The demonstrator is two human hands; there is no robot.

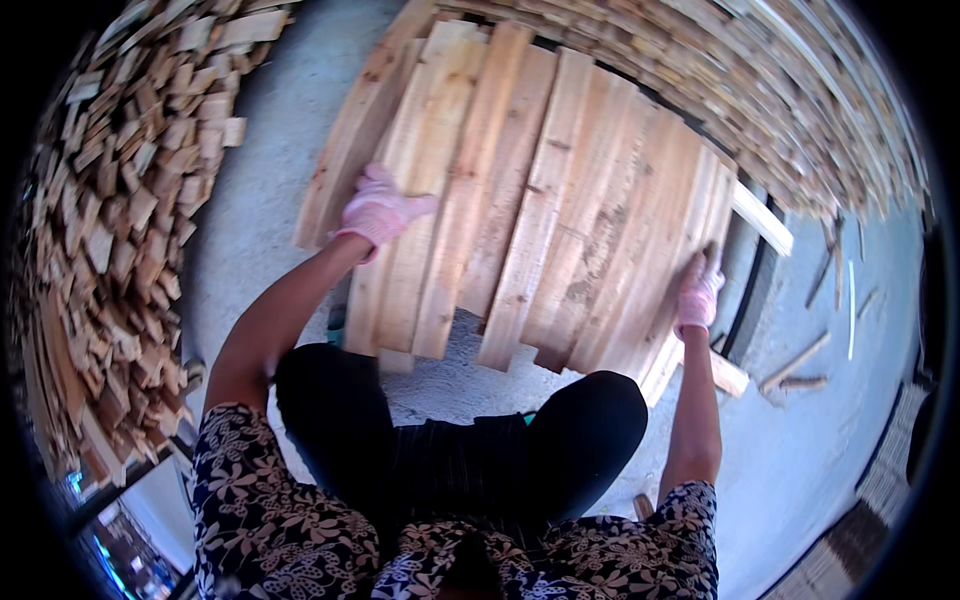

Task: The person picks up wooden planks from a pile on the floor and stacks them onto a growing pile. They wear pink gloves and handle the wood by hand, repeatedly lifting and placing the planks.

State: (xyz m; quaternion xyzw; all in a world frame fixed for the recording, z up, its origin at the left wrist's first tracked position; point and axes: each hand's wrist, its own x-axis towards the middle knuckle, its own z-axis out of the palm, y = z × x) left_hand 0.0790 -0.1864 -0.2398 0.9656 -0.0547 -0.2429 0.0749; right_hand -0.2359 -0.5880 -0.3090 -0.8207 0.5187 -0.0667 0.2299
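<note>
Several pale wooden boards [540,200] lie side by side in front of me, their near ends uneven. My left hand [383,212], in a pink-and-white glove, grips the edge of a board [400,255] on the left, its thumb stretched over the top face. Beyond that hand, a reddish board [345,150] lies tilted at the row's far left side. My right hand [698,292], in a similar glove, rests against the row's right edge with its fingers stretched out along the boards. Its fingers are partly hidden.
A tall heap of cut wood pieces [130,210] rises on the left. Stacked long strips [730,70] line the far right. Under the boards, a light wood bar [765,220] sticks out on the right, beside a dark rail [750,310]. Loose sticks [797,362] lie on the grey floor [820,440].
</note>
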